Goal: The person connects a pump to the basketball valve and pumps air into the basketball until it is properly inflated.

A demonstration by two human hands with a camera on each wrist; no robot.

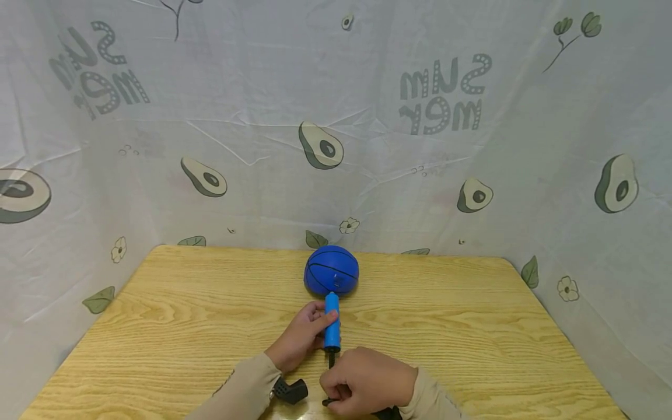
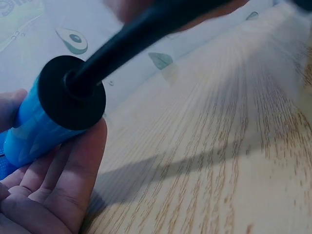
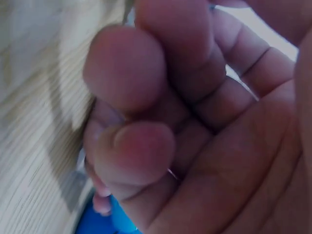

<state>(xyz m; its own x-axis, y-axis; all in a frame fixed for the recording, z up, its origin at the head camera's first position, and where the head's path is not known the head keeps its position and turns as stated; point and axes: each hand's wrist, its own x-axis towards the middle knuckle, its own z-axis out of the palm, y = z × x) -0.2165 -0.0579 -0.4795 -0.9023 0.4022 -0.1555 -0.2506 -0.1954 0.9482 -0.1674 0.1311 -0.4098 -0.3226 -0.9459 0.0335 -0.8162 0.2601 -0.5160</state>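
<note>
A blue ball with black lines (image 1: 331, 267) sits on the wooden table, its top looking flattened. A blue hand pump (image 1: 332, 328) points at the ball's near side; whether its needle is inside cannot be made out. My left hand (image 1: 300, 339) grips the pump barrel, thumb on top and fingers beneath. From the barrel's black end cap (image 2: 58, 109) a black rod (image 2: 131, 44) extends toward my right hand (image 1: 370, 378). That hand's fingers curl round the pump's handle (image 1: 328, 402), mostly hidden by them. In the right wrist view the curled fingers (image 3: 141, 151) fill the picture.
The wood-grain table (image 1: 220, 291) has rounded far corners. A pale curtain printed with avocados (image 1: 262, 192) hangs behind it and along both sides. A black wrist-worn device (image 1: 290, 391) is at the left wrist.
</note>
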